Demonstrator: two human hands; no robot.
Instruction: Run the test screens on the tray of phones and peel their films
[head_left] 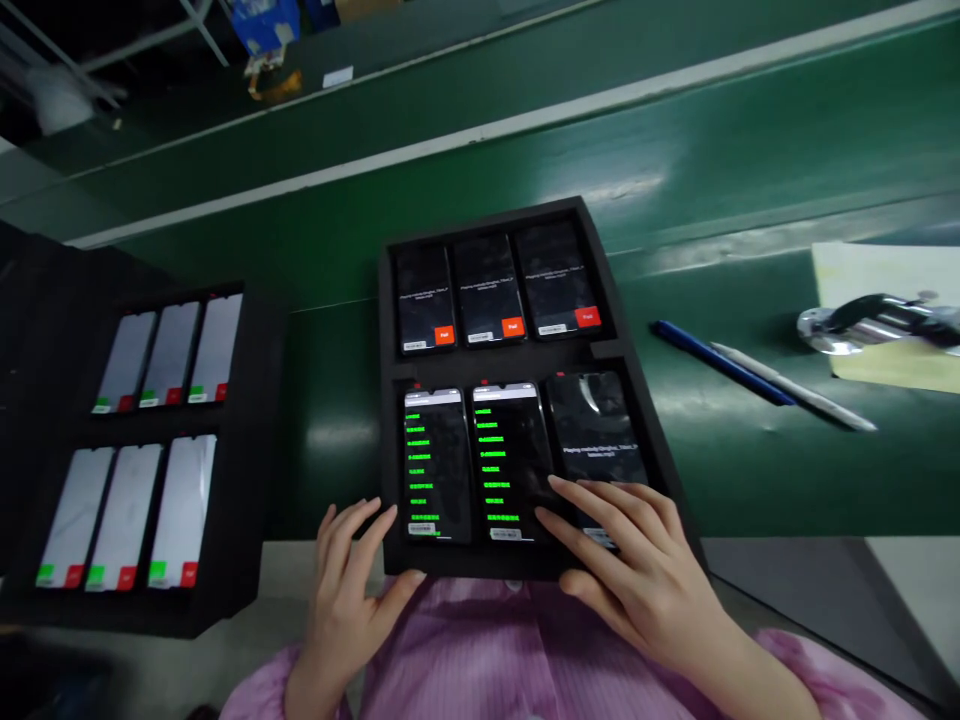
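Note:
A black foam tray (495, 364) lies in front of me with two rows of smartphones in its slots. Three dark phones in the back row, such as the middle phone (487, 280), show a line of white text and a red button. In the front row, the left phone (442, 470) and the middle phone (517, 440) list green lines. The front right phone (592, 420) has a dark screen, partly covered by my right hand (630, 560), which is open with fingers spread over it. My left hand (352, 570) is open at the tray's front left corner, holding nothing.
To the left stands another black tray (172, 422) of phones with pale screens. A blue pen (720, 362) and a white pen (795, 388) lie right of my tray. Beyond them, a shiny metal object (877, 322) rests on yellowish paper (885, 372). The green bench (330, 430) has raised ledges behind.

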